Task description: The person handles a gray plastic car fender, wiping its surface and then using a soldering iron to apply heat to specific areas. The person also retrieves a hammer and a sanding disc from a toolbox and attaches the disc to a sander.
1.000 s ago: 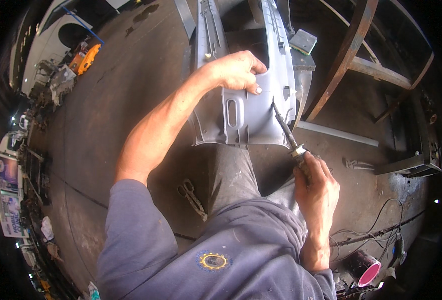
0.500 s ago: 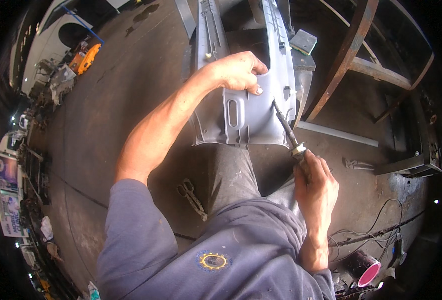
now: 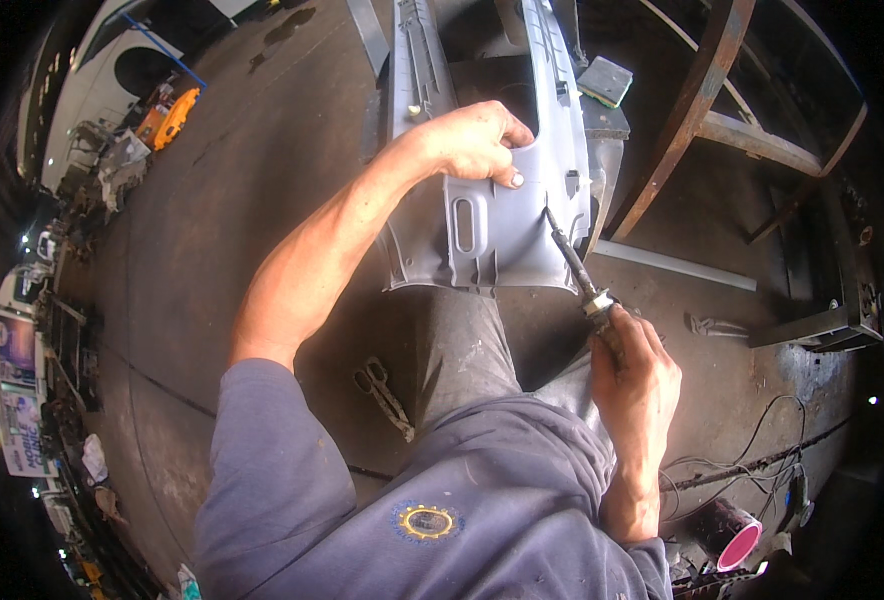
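A grey moulded plastic trim panel with long arms, ribs and an oval slot lies in front of me, above my knees. My left hand is closed on the edge of its opening, with fingers curled over the rim and the thumb on the panel's face. In my right hand is a soldering iron with a dark shaft and a pale metal collar, held by its handle. Its tip meets the panel's surface right of the thumb, near the right edge.
Right of the panel, a sponge-like block lies on a stand. A rusty metal frame rises beyond it. Scissor-like tongs lie on the floor by my left leg. Cables and a pink-ended can are at lower right.
The soldering iron's tip has shifted slightly toward me along the panel, and my right hand has moved a little right. My left hand keeps its place.
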`<state>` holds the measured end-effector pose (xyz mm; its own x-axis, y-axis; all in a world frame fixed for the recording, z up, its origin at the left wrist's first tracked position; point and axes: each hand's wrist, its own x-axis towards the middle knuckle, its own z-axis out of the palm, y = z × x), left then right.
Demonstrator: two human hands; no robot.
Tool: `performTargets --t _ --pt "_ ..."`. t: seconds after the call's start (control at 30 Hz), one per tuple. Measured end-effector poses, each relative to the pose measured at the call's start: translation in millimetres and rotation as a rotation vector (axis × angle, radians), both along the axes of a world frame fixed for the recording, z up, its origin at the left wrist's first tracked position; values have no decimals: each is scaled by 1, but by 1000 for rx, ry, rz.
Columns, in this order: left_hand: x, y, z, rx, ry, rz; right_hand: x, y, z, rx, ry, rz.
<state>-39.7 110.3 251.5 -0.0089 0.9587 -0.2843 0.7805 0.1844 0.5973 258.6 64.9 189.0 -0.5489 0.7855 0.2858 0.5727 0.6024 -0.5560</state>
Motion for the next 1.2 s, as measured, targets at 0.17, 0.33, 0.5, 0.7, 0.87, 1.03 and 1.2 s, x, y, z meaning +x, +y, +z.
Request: performTargets --t 0.17,0.33,0.5,0.7,0.87,1.03,1.2 --pt "1 0 0 -2 -14 7 -3 5 0 15 13 6" --pt "2 0 2 -18 0 5 -7 10 1 32 23 -3" --pt "-1 1 -1 -4 -4 1 -4 7 3 7 -6 -4" --pt "-2 1 -2 3 -16 6 9 0 2 -12 70 -17" --pt "-7 0 -8 -2 -9 15 54 -3 -19 -222 200 -218" --pt "-8 -3 -11 0 -54 60 132 35 -86 -558 440 -542" --pt "-29 2 -41 -1 -127 106 242 60 -199 -587 612 -1061"
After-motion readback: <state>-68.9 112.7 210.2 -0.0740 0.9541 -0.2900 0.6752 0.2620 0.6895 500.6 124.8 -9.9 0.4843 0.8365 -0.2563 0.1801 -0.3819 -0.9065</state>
